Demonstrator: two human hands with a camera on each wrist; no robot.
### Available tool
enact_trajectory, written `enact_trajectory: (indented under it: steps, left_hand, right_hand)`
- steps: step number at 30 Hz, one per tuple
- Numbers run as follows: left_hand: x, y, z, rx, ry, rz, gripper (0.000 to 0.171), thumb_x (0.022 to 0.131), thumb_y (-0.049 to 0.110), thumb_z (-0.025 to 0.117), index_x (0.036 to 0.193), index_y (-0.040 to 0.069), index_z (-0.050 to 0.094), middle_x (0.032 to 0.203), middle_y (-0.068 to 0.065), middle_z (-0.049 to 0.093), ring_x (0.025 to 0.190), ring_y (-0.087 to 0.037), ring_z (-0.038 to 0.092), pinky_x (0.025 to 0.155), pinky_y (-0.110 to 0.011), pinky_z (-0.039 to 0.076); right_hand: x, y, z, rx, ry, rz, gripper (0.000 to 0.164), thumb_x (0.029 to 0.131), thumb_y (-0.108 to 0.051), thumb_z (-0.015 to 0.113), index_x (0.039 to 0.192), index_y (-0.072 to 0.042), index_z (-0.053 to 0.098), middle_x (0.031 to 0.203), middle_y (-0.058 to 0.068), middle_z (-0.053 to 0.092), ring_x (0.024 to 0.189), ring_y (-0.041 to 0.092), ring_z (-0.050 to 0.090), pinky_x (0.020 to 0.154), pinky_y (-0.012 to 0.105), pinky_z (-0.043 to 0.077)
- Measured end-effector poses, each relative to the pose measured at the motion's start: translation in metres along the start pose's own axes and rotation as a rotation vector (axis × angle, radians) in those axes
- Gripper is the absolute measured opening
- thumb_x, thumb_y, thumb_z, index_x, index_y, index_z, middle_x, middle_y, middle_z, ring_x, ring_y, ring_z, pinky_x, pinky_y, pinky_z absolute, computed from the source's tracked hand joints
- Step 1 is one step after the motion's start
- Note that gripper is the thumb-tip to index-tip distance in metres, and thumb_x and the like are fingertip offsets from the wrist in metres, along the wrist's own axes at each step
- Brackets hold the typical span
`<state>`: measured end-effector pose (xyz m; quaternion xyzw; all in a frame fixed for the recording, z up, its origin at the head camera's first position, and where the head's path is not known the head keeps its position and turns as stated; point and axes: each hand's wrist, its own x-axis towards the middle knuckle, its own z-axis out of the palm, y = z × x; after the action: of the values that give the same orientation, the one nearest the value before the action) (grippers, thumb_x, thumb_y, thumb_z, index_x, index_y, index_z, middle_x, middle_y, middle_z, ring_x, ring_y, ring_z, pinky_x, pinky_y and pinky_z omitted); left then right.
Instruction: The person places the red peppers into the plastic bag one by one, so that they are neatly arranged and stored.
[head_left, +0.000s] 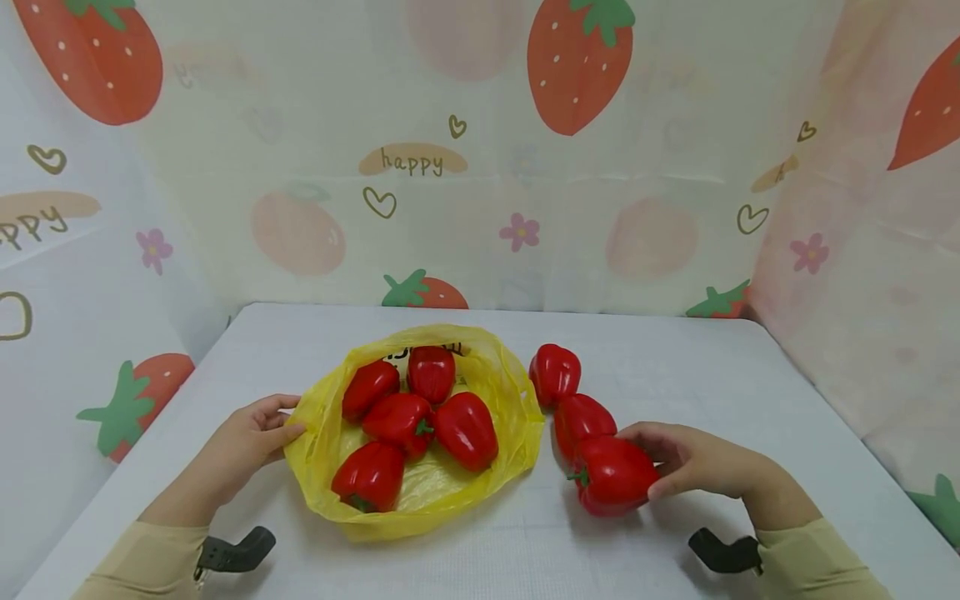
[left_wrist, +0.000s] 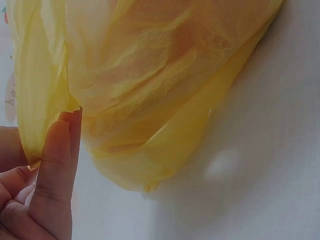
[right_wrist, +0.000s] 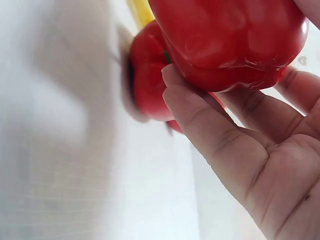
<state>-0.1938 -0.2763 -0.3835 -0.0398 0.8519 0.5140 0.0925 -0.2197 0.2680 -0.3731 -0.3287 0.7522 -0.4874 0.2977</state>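
A yellow plastic bag [head_left: 517, 450] stands with its mouth spread, several red bell peppers [head_left: 467, 431] lying inside. My left hand [head_left: 251, 442] pinches the bag's left rim between thumb and fingers; the left wrist view shows the thin plastic [left_wrist: 40, 100] caught there. To the right of the bag, my right hand [head_left: 701, 462] grips a red bell pepper [head_left: 615, 475] by its right end, its green stem facing left. In the right wrist view fingers curl around this pepper [right_wrist: 230, 40], and a shadow lies on the table below it.
Two more red bell peppers [head_left: 555, 373] lie in a row between the bag and the held one, the nearer pepper [head_left: 583, 421] partly hidden by it. The white table [head_left: 750, 367] ends at a back wall and side walls of strawberry-print cloth [head_left: 465, 233].
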Motion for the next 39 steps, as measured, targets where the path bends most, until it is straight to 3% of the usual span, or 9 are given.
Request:
enact_trajectory:
  steps: [10,23,34,39]
  left_hand:
    - [0.001,-0.001,-0.001,0.010,0.005,0.006,0.054,0.089,0.034,0.057,0.133,0.006,0.040,0.106,-0.011,0.059,0.092,-0.018,0.059,0.083,-0.034,0.051]
    - [0.000,-0.001,-0.001,-0.004,0.004,0.017,0.054,0.089,0.035,0.057,0.132,0.007,0.041,0.103,-0.011,0.059,0.091,-0.018,0.059,0.082,-0.033,0.052]
    - [-0.001,-0.001,-0.001,-0.014,0.001,0.023,0.053,0.090,0.034,0.057,0.132,0.006,0.041,0.104,-0.012,0.059,0.091,-0.019,0.059,0.083,-0.032,0.052]
    - [0.000,-0.001,-0.001,-0.006,0.006,0.020,0.053,0.090,0.033,0.057,0.132,0.006,0.041,0.104,-0.011,0.059,0.091,-0.018,0.059,0.083,-0.033,0.051]
  right_hand:
    - [0.003,-0.019,-0.008,-0.029,0.032,-0.072,0.052,0.082,-0.002,0.063,0.130,-0.003,0.042,0.123,0.019,0.047,0.107,0.025,0.052,0.081,0.039,0.052]
    - [0.040,-0.046,-0.010,-0.096,0.079,-0.122,0.054,0.082,-0.004,0.065,0.130,-0.004,0.041,0.122,0.017,0.049,0.108,0.030,0.052,0.082,0.037,0.052]
    - [0.083,-0.067,0.001,-0.135,0.255,0.017,0.060,0.075,-0.019,0.075,0.128,-0.018,0.045,0.122,0.006,0.052,0.113,0.028,0.049,0.081,0.039,0.052]
    - [0.105,-0.072,0.009,-0.107,0.333,0.099,0.061,0.073,-0.023,0.077,0.126,-0.020,0.046,0.116,0.006,0.056,0.103,0.029,0.056,0.081,0.042,0.052]
